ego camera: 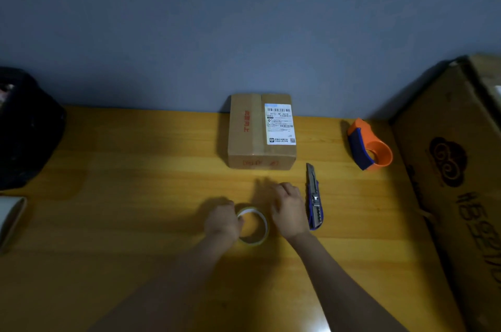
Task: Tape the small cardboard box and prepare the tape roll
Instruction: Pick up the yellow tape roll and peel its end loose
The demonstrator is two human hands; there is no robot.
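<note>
Head view: I'm resting my left hand (222, 220) on the left rim of the tape roll (253, 226), fingers curled over the edge and gripping it. The roll is lying flat on the wooden surface (135, 169), core opening facing up.

My right hand (288, 212) is sitting just right of the roll, fingers loosely bent and a bit motion-blurred. I cannot tell whether it's touching the roll or closing on anything.

The small cardboard box (261, 131) is sitting farther back, near the wall, flaps closed, a strip of tape running down the top seam. A white shipping label (280, 124) is showing on the right half of the top; red print is showing on the left half and the front face.

A blue utility knife (314, 196) is lying just right of my right hand, tip pointing toward the box, not touching either.

An orange and blue tape dispenser (370, 146) is sitting well right of the box, no roll loaded.

A large cardboard carton (455, 169) is leaning along the right edge. A dark bag (24, 128) is sitting far left, with a pale roll (10, 217) below it, partly cut off.
</note>
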